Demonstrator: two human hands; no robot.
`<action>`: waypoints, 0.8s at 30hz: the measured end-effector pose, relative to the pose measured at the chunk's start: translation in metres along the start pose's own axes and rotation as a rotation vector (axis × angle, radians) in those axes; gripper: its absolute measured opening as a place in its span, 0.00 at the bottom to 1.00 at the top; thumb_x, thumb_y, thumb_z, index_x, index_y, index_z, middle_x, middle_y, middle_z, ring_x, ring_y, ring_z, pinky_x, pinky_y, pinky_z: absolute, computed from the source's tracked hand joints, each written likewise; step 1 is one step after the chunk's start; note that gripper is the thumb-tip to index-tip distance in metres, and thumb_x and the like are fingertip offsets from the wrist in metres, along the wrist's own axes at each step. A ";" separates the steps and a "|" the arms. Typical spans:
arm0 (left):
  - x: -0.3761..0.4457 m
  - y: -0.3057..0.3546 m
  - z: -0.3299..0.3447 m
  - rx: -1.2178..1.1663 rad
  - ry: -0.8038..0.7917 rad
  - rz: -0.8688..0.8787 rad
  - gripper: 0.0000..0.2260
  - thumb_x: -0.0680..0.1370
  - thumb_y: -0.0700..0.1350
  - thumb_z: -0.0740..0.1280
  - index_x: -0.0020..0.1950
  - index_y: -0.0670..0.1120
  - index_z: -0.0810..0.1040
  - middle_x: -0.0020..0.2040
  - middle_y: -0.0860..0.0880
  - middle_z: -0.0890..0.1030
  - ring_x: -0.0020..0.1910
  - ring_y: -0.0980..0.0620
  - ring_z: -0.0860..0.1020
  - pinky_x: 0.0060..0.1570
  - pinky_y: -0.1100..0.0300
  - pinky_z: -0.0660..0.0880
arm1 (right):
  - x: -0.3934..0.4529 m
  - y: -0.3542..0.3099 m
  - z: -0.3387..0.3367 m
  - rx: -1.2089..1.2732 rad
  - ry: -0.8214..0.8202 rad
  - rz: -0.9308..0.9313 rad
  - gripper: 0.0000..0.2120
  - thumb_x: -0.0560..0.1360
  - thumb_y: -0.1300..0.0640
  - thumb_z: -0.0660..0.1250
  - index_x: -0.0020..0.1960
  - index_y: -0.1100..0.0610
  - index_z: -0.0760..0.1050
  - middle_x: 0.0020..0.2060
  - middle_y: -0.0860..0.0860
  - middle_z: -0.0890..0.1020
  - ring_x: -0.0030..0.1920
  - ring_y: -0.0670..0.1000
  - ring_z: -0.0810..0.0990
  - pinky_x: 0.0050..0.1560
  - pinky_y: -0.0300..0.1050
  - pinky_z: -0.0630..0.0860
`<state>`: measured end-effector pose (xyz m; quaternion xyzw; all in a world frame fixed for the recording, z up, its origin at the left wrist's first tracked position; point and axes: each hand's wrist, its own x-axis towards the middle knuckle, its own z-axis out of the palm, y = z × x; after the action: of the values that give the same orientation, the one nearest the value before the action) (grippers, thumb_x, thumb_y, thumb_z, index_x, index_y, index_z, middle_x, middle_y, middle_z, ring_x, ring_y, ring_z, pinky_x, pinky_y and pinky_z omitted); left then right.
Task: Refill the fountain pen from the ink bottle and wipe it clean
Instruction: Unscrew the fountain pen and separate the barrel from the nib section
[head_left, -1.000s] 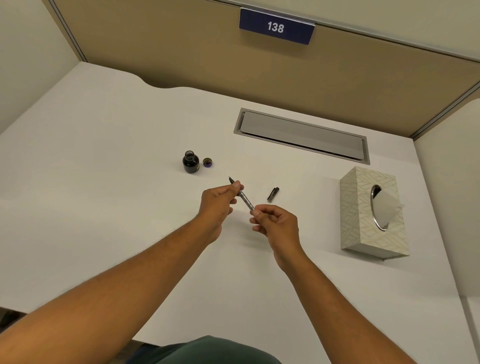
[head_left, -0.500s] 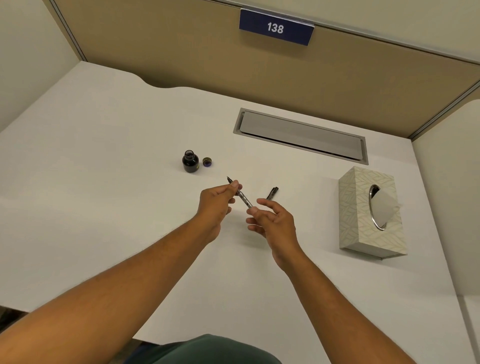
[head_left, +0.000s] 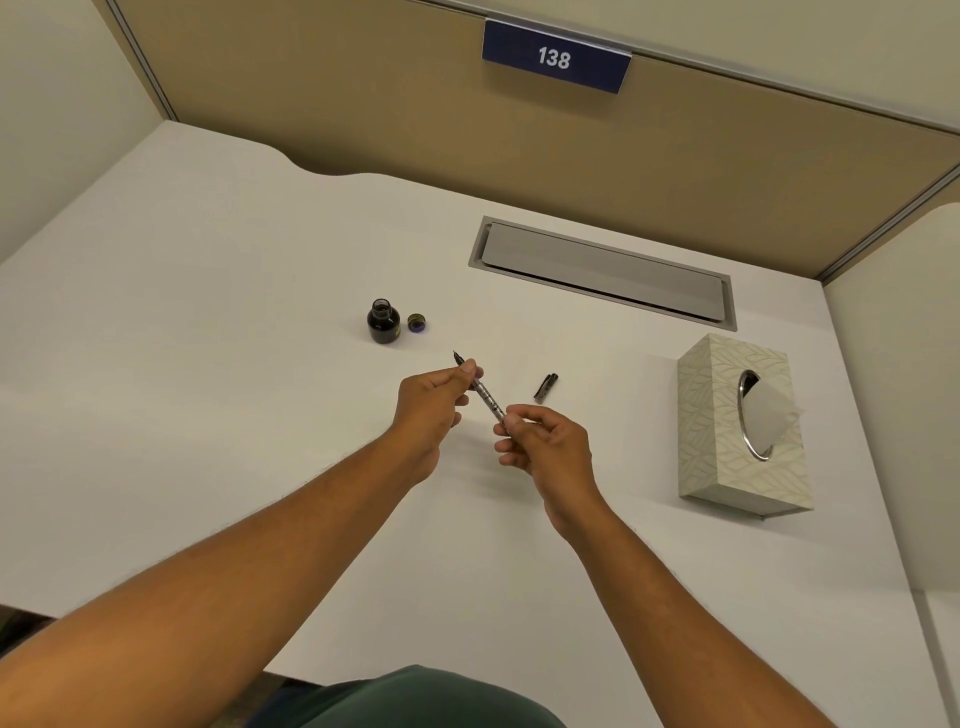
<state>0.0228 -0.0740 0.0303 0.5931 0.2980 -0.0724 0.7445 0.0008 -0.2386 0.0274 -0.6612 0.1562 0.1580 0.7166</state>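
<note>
I hold the slim fountain pen (head_left: 487, 400) above the white desk, its dark nib pointing up and left toward the ink bottle. My left hand (head_left: 434, 408) pinches the pen near the nib. My right hand (head_left: 545, 447) pinches its rear end between thumb and forefinger. The small dark ink bottle (head_left: 383, 322) stands open beyond the nib, with its round cap (head_left: 416, 322) lying just to its right. A short black pen part (head_left: 545, 388) lies on the desk right of my hands.
A patterned tissue box (head_left: 727, 431) with a tissue sticking out stands on the right. A grey cable-tray lid (head_left: 602, 273) is set into the desk at the back. Partition walls enclose the back and sides.
My right fingers, which opened off the pen's rear end half a second ago, have closed on it again. The pen and left hand have barely moved.
</note>
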 end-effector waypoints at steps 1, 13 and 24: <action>0.000 0.000 0.000 -0.003 -0.001 0.002 0.09 0.81 0.53 0.72 0.50 0.50 0.89 0.48 0.55 0.86 0.48 0.53 0.77 0.49 0.57 0.75 | 0.000 0.000 -0.001 -0.012 0.003 -0.011 0.07 0.79 0.63 0.74 0.57 0.59 0.84 0.44 0.59 0.89 0.42 0.54 0.86 0.44 0.44 0.85; 0.002 0.001 0.000 -0.003 0.005 0.006 0.09 0.81 0.53 0.72 0.50 0.50 0.89 0.48 0.55 0.86 0.49 0.52 0.78 0.49 0.57 0.75 | 0.004 -0.002 -0.003 -0.100 -0.012 -0.048 0.10 0.78 0.64 0.75 0.58 0.59 0.83 0.44 0.56 0.89 0.43 0.51 0.87 0.43 0.43 0.85; 0.012 0.006 -0.007 -0.083 0.114 -0.016 0.09 0.81 0.53 0.73 0.50 0.49 0.89 0.45 0.56 0.84 0.45 0.53 0.75 0.48 0.58 0.74 | 0.012 0.013 -0.010 -0.221 0.081 -0.140 0.11 0.71 0.64 0.82 0.50 0.53 0.86 0.44 0.48 0.88 0.45 0.44 0.85 0.49 0.34 0.80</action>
<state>0.0328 -0.0628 0.0283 0.5626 0.3474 -0.0321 0.7495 0.0056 -0.2471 0.0101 -0.7514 0.1201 0.0970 0.6416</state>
